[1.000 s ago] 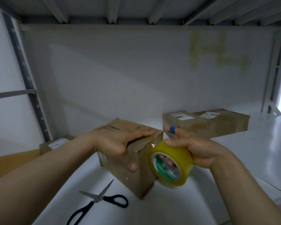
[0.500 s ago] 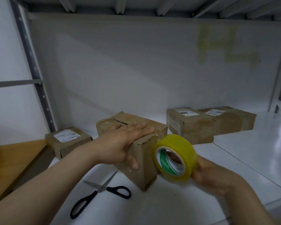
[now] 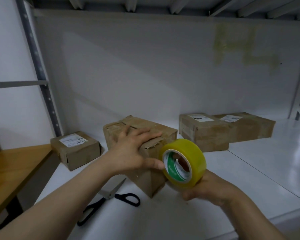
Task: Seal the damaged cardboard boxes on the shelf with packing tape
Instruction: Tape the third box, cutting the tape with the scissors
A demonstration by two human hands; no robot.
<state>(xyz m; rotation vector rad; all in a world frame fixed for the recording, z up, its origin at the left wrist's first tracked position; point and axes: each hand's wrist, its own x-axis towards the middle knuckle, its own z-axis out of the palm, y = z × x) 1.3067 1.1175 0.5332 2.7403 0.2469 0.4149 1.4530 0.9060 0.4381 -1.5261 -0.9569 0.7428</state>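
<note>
**Position of work.** The damaged cardboard box [image 3: 142,181] was found on the white shelf [image 3: 249,170]. It was set at an angle, with its long axis running from back left to front right. A torn flap [image 3: 152,144] was noted at the front right end of its top.

**Governing relation.** The roll of yellow packing tape [image 3: 192,153] was held at that same front right end, level with the torn edge and just in front of the end face. The open core was turned towards the wearer. The line to be taped was therefore judged to lie away from the roll, back and left along the box's length. Whether a free end of tape was already stuck to the cardboard could not be determined.

**Hands.** The left hand [image 3: 132,153] was laid flat on the box top with fingers spread. The thumb was brought down onto the near face, its tip just beside the roll. This hand was the nearer to the flap and was judged to be steadying the box.

The right hand [image 3: 210,189] was held below and behind the roll, palm up. The roll was gripped at its lower rim, and fingers appeared to be hooked into the core.

**Other items.** Black-handled scissors [image 3: 109,194] were lying on the shelf near the box's front left side, untouched. A small labelled box [image 3: 76,151] stood to the left, and two larger labelled boxes [image 3: 203,134] stood to the right rear.
</note>
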